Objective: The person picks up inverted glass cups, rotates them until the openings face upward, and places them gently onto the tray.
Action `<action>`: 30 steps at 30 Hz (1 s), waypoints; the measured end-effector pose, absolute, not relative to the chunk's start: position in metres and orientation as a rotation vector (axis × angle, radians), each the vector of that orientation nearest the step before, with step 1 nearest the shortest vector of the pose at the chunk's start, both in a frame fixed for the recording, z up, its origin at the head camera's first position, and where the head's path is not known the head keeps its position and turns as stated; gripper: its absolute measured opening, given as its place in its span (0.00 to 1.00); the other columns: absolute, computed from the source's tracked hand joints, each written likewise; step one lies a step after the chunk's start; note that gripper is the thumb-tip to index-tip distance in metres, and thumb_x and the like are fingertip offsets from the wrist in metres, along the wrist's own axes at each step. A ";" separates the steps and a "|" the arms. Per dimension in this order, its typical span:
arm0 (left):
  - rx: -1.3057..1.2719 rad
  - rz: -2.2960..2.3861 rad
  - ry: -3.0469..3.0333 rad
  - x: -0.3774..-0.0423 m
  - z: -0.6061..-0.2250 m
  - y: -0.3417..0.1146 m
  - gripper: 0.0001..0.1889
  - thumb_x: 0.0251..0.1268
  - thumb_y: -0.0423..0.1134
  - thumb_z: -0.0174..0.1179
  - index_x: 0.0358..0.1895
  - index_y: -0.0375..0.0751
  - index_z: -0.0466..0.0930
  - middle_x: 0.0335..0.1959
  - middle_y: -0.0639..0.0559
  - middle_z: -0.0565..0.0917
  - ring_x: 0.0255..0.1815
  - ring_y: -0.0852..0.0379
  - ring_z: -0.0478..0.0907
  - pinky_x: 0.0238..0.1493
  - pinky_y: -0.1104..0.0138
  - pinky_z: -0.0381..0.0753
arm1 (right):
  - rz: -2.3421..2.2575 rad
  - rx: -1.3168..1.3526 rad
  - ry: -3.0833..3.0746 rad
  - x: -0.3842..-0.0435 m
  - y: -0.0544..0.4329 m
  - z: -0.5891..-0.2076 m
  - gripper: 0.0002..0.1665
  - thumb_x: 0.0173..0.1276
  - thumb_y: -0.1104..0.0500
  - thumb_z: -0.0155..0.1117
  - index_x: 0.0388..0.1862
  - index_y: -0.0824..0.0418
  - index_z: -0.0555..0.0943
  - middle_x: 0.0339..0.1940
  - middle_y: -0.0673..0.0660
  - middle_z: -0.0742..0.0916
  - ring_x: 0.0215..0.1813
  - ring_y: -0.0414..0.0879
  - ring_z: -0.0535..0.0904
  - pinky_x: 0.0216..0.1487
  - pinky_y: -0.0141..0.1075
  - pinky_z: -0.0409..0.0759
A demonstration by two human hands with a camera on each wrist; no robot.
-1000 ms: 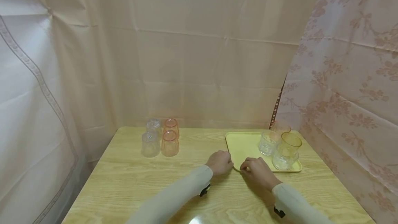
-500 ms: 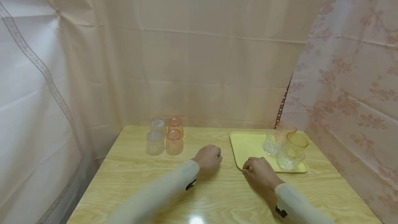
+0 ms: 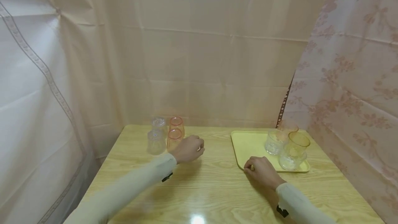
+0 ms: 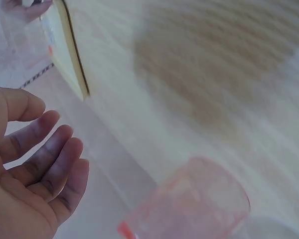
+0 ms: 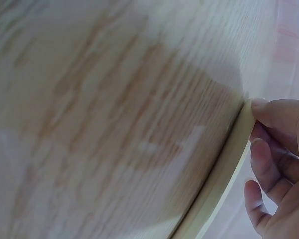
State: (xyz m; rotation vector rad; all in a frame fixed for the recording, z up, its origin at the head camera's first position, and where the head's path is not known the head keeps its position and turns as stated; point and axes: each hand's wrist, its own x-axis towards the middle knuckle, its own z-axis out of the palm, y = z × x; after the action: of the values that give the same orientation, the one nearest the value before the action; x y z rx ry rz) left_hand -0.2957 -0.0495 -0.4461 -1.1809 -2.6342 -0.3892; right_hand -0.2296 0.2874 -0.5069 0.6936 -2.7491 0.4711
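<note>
My left hand (image 3: 188, 149) is at the left middle of the table, beside the front pink tumbler (image 3: 174, 139) and partly covering it in the head view. In the left wrist view its fingers (image 4: 65, 172) are loosely curled around nothing, with the pink tumbler to their right. My right hand (image 3: 262, 171) pinches the rim of the yellow tray (image 3: 248, 144) close to its front left corner, thumb and forefinger on the edge in the right wrist view. A second pink tumbler (image 3: 176, 122) and two clear tumblers (image 3: 156, 142) complete the upside-down cluster.
On the tray's right side stand a clear glass (image 3: 272, 145), an amber glass (image 3: 299, 140) stacked in a clear one (image 3: 288, 161), and a pale orange glass (image 3: 288, 126) behind. Beige curtain (image 3: 199, 61) hangs behind the wooden table (image 3: 211, 189); floral cloth (image 3: 351, 96) hangs right.
My left hand has left the tray's left edge and moved left across the table to the pink tumblers. My right hand stays at the tray's corner. The head view has shifted slightly.
</note>
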 end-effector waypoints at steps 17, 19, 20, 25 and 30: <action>-0.994 -0.369 -2.648 -0.323 -0.433 -0.114 0.11 0.67 0.35 0.64 0.47 0.30 0.81 0.52 0.36 0.77 0.52 0.43 0.74 0.48 0.54 0.80 | 0.550 0.652 -2.800 -0.230 0.290 -0.506 0.04 0.64 0.61 0.77 0.32 0.51 0.90 0.32 0.40 0.85 0.30 0.31 0.77 0.32 0.31 0.78; -0.993 -0.323 -2.627 -0.327 -0.434 -0.120 0.11 0.67 0.35 0.64 0.46 0.30 0.81 0.56 0.31 0.76 0.57 0.38 0.74 0.54 0.50 0.79 | 0.558 0.651 -2.798 -0.229 0.290 -0.506 0.04 0.64 0.60 0.77 0.32 0.51 0.90 0.32 0.39 0.85 0.30 0.30 0.77 0.32 0.30 0.78; -1.000 -0.310 -2.617 -0.329 -0.434 -0.123 0.12 0.67 0.35 0.64 0.46 0.29 0.81 0.56 0.30 0.76 0.58 0.36 0.74 0.58 0.48 0.77 | 0.560 0.652 -2.796 -0.229 0.290 -0.505 0.04 0.64 0.60 0.77 0.32 0.51 0.90 0.32 0.39 0.85 0.31 0.31 0.77 0.32 0.30 0.78; -0.998 -0.266 -2.606 -0.334 -0.435 -0.129 0.19 0.67 0.39 0.66 0.53 0.27 0.79 0.60 0.27 0.75 0.61 0.31 0.74 0.63 0.44 0.74 | 0.563 0.663 -2.789 -0.230 0.290 -0.506 0.03 0.65 0.59 0.77 0.32 0.52 0.90 0.31 0.39 0.85 0.30 0.30 0.77 0.32 0.30 0.78; -0.938 -0.224 -2.636 -0.337 -0.436 -0.129 0.22 0.67 0.41 0.66 0.57 0.28 0.79 0.63 0.25 0.75 0.62 0.28 0.72 0.62 0.42 0.74 | 0.555 0.681 -2.779 -0.231 0.292 -0.507 0.03 0.64 0.60 0.77 0.32 0.52 0.90 0.31 0.39 0.86 0.30 0.30 0.77 0.32 0.30 0.78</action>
State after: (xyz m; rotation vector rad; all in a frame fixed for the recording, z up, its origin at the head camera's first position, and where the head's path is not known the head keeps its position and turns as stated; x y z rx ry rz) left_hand -0.3372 -0.1289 -0.4365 -0.9381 -2.6356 -0.2240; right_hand -0.2315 0.2919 -0.5075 0.6814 -2.7787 0.5551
